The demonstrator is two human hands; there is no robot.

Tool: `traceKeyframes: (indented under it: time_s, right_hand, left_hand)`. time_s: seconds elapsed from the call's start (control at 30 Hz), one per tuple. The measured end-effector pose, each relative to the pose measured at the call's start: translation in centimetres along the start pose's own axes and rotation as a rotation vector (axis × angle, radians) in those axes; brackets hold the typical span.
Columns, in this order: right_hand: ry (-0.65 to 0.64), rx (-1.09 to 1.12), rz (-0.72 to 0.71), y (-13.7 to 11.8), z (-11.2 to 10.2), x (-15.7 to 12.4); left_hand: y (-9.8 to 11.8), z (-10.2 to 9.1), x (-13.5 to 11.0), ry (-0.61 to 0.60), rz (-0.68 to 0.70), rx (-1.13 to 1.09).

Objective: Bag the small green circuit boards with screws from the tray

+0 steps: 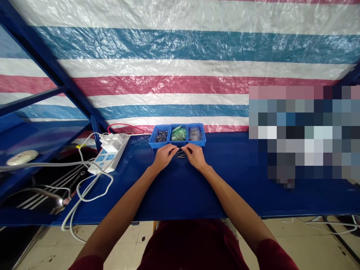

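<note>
A few small dark metal parts (180,155) are seen lying on the blue counter (225,176), just in front of a row of three small blue bins, and they are framed between the two hands. The left hand (164,155) is curled with its fingertips pinched together over the parts, and the right hand (195,155) is likewise curled with its fingertips pinched; something thin and dark appears to be gripped between them, though what exactly is held is too small to be told. Dark metal pieces are held in the left bin (160,136), green pieces in the middle bin (179,134), and clear bagged items in the right bin (196,134). To the left of the hands, a white power strip (108,158) with a plugged-in adapter is laid on the counter, and white cables (84,187) are trailed from it over the edge. A striped tarpaulin (180,67) is hung behind the counter.
</note>
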State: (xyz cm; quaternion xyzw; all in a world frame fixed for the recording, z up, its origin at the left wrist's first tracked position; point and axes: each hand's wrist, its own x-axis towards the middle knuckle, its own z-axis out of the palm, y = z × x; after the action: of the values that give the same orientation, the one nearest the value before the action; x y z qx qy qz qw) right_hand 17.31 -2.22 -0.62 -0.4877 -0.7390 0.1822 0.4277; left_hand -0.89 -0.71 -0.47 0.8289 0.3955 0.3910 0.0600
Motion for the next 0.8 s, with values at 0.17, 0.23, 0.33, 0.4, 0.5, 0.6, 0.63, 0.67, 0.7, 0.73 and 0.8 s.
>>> traceKeyframes:
  time_s: [0.17, 0.23, 0.33, 0.4, 0.5, 0.6, 0.63, 0.67, 0.7, 0.73, 0.8]
  right_hand:
    - [0.011, 0.016, 0.001, 0.13, 0.19, 0.02]
    - [0.007, 0.012, 0.009, 0.14, 0.21, 0.04]
    - [0.008, 0.013, 0.006, 0.2, 0.22, 0.06]
    - [0.01, 0.027, -0.001, 0.24, 0.22, 0.06]
    - [0.016, 0.063, -0.008, 0.18, 0.16, 0.04]
    - [0.044, 0.125, -0.026, 0.03, 0.09, 0.01]
    - [0.054, 0.142, -0.039, 0.0, 0.09, 0.0]
    - [0.062, 0.155, -0.055, -0.01, 0.09, 0.0]
    - [0.071, 0.163, -0.075, 0.0, 0.11, 0.01]
    - [0.081, 0.168, -0.095, 0.02, 0.14, 0.02]
    - [0.101, 0.172, -0.121, 0.09, 0.21, 0.05]
  left_hand:
    - [-0.08, 0.11, 0.01, 0.022, 0.054, -0.014]
    - [-0.14, 0.18, -0.02, 0.023, 0.061, -0.014]
    - [-0.15, 0.21, -0.04, 0.033, 0.074, -0.016]
    - [-0.1, 0.17, -0.03, 0.035, 0.073, -0.02]
    - [-0.05, 0.08, 0.0, 0.029, 0.067, -0.023]
    - [-0.15, 0.06, 0.0, 0.044, 0.076, -0.013]
    - [-0.22, 0.06, 0.0, 0.052, 0.084, -0.009]
    - [-0.3, 0.07, -0.01, 0.06, 0.092, -0.008]
    - [-0.37, 0.09, -0.02, 0.065, 0.103, -0.008]
    - [-0.43, 0.1, -0.02, 0.069, 0.113, -0.01]
    - [-0.5, 0.12, -0.01, 0.072, 0.125, -0.012]
